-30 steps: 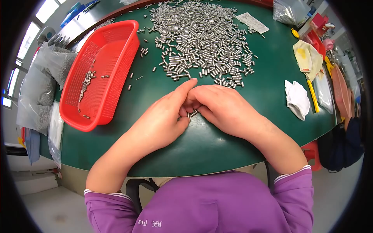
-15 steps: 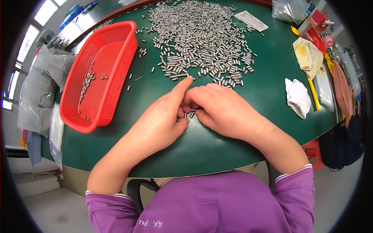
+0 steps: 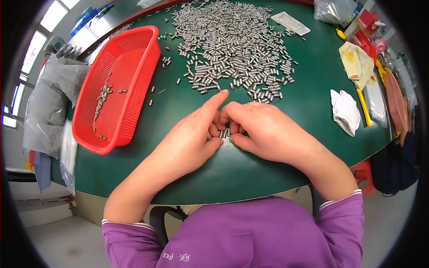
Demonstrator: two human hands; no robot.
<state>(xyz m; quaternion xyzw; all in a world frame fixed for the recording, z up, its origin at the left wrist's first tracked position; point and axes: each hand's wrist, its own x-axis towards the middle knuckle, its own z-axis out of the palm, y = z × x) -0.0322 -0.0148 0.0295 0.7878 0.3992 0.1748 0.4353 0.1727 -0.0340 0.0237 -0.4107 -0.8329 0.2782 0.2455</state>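
My left hand (image 3: 190, 140) and my right hand (image 3: 268, 131) meet on the green table (image 3: 250, 178), fingertips together around a few small metal pins (image 3: 225, 132) held between them. My left forefinger points toward the big pile of metal pins (image 3: 232, 49) spread just beyond the hands. A red plastic basket (image 3: 117, 87) with several pins in it lies to the left of my left hand.
Clear plastic bags (image 3: 49, 102) hang off the table's left edge. At the right lie a white cloth (image 3: 345, 111), a yellowish cloth (image 3: 356, 62), a yellow tool (image 3: 363, 107) and red items. A paper slip (image 3: 290, 22) rests behind the pile.
Both hands have stayed together at the same spot; the fingers shifted slightly around the pins, and my left forefinger now stretches further toward the pile.
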